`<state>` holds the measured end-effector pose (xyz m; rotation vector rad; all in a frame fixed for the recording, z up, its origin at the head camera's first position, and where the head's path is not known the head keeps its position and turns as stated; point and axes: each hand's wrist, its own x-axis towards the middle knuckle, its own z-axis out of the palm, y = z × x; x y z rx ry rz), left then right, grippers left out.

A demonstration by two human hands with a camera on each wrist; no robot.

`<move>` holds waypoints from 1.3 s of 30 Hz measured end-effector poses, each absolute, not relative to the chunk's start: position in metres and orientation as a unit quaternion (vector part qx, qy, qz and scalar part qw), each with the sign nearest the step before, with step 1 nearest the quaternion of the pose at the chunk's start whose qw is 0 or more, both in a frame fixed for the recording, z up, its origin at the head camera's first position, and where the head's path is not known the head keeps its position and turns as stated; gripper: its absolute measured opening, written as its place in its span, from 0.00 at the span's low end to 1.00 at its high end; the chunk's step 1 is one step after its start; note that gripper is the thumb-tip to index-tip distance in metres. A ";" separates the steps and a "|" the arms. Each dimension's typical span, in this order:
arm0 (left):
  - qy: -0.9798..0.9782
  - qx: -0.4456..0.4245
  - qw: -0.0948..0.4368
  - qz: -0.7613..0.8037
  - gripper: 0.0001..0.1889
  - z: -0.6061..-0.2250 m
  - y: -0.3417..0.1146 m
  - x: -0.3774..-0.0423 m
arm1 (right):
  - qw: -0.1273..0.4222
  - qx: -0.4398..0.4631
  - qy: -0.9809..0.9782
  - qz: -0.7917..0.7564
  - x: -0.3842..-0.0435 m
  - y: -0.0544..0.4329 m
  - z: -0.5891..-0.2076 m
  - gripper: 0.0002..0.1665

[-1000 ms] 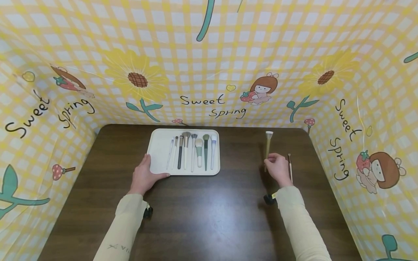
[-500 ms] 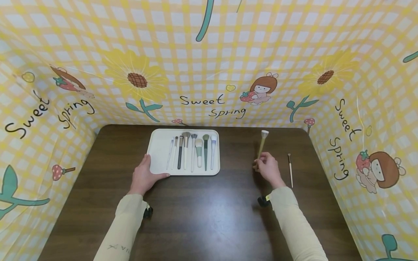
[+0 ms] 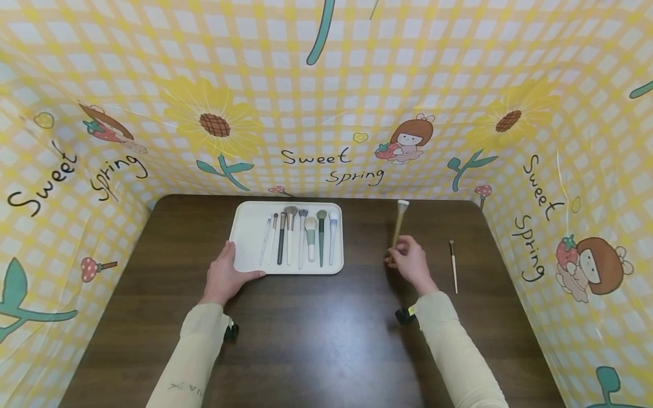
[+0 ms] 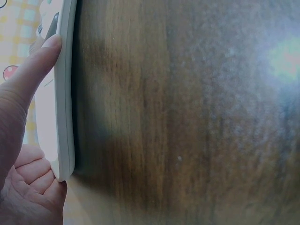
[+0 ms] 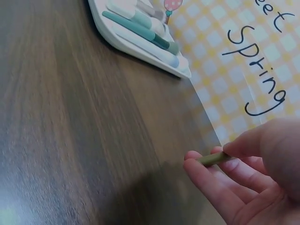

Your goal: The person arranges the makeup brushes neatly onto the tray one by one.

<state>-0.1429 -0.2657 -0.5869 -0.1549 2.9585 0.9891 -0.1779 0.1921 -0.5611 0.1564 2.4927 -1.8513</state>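
Note:
My right hand [image 3: 410, 263] pinches a makeup brush [image 3: 399, 222] by its olive-green handle, with its pale bristles pointing up and away from me. In the right wrist view the handle's end [image 5: 213, 159] shows between thumb and fingers. The hand is to the right of a white tray [image 3: 247, 226], apart from it. My left hand [image 3: 228, 276] grips the tray's near left corner, its thumb [image 4: 52, 43] over the front rim and its fingers at the left side. Several makeup brushes lie side by side in the tray's middle and right part, among them a dark green one [image 3: 322, 241].
On the brown table [image 3: 316, 351], right of my right hand, lies a thin makeup brush [image 3: 454, 267] with a pale handle. A yellow-checked cloth [image 3: 306, 113] stands as a wall behind the table and along both sides.
My right hand has moved left with the olive-handled makeup brush, away from the thin brush, which now shows in full. The left hand and the tray have stayed in place.

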 end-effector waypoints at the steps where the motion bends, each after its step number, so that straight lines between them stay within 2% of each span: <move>1: 0.947 -0.049 0.009 0.316 0.67 -0.587 -0.266 -0.143 | 0.017 0.048 0.800 -0.597 -0.178 0.191 -0.561 0.20; 10: 0.947 -0.050 0.009 0.317 0.67 -0.586 -0.265 -0.142 | 0.031 0.028 0.793 -0.608 -0.177 0.172 -0.562 0.12; 20: 0.948 -0.051 0.012 0.315 0.68 -0.587 -0.265 -0.143 | 0.050 0.012 0.772 -0.633 -0.175 0.144 -0.562 0.16; 30: 0.952 -0.042 0.028 0.303 0.68 -0.581 -0.263 -0.146 | 0.071 0.010 0.770 -0.634 -0.169 0.109 -0.562 0.11; 34: 0.953 -0.026 0.018 0.302 0.63 -0.571 -0.252 -0.146 | 0.078 0.008 0.773 -0.630 -0.167 0.096 -0.561 0.12; 39: 0.949 0.019 -0.021 0.314 0.49 -0.557 -0.226 -0.150 | 0.073 -0.002 0.773 -0.630 -0.164 0.082 -0.560 0.13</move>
